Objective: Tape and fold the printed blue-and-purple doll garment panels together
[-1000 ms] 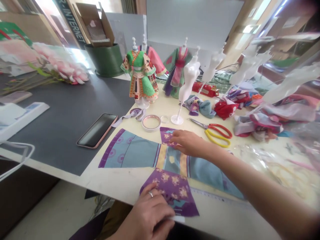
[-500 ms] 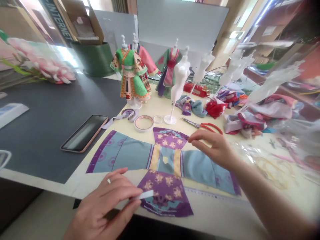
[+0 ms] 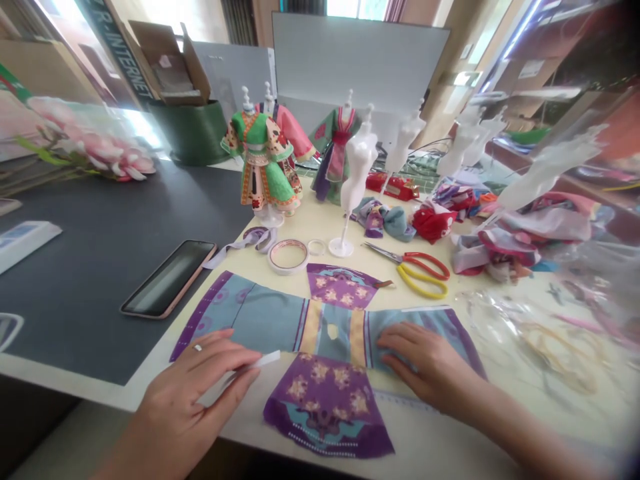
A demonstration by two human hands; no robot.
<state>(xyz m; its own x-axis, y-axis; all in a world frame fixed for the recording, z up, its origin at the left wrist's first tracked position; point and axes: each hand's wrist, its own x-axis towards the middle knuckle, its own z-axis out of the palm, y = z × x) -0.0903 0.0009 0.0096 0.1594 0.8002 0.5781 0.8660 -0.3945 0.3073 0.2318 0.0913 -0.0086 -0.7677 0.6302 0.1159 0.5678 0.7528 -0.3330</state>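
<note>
A flat doll garment of blue and purple printed cloth lies spread on the cream table, sleeves out to both sides. My left hand hovers at its lower left and pinches a small white strip between thumb and fingers. My right hand lies flat, fingers stretched, on the garment's right blue sleeve. A purple flowered panel lies at the near edge, another purple panel at the far side.
Scissors with red and yellow handles, a tape roll, a bare white mannequin and dressed doll mannequins stand beyond the garment. A phone lies on the dark mat at left. Cloth scraps pile at right.
My right hand came down from the garment's upper edge onto the right sleeve and flattened. My left hand lifted off the lower purple panel and moved left with the white strip.
</note>
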